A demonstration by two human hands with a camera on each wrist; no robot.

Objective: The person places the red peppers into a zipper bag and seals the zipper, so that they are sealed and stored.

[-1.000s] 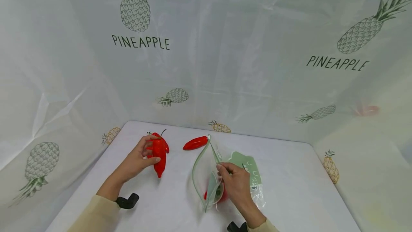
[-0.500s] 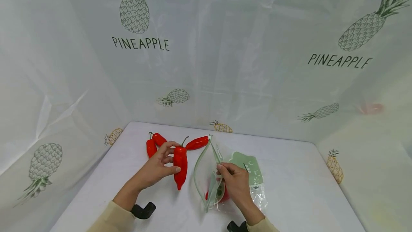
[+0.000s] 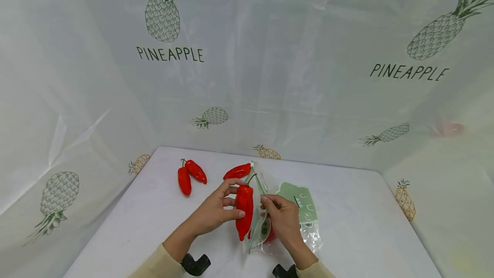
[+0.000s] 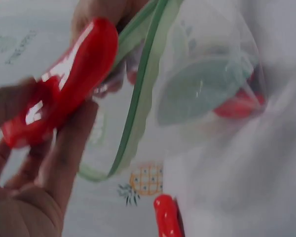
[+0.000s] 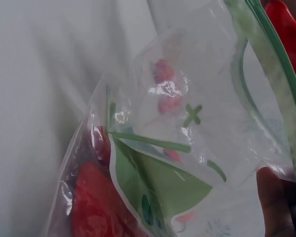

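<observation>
In the head view my left hand (image 3: 214, 213) holds a glossy red chili pepper (image 3: 244, 211) between thumb and fingers, stem up, beside the mouth of a clear zip bag (image 3: 305, 204) with green print. My right hand (image 3: 284, 220) pinches the bag's rim. The left wrist view has the held pepper in front of the green-edged opening, outside the bag as far as I can tell. Red contents (image 5: 93, 202) show through the plastic in the right wrist view, low in the bag; their full shape is hidden.
Two more red peppers, one upright (image 3: 184, 180) and one slanted (image 3: 196, 171), lie at the table's back left. Another red pepper (image 3: 237, 171) lies just behind the bag. A pineapple-print curtain (image 3: 289, 76) surrounds the white table (image 3: 355, 218).
My left hand has carried the pepper rightward from the back-left peppers to the bag's mouth. The two peppers left behind are now uncovered. My right hand keeps its pinch on the rim.
</observation>
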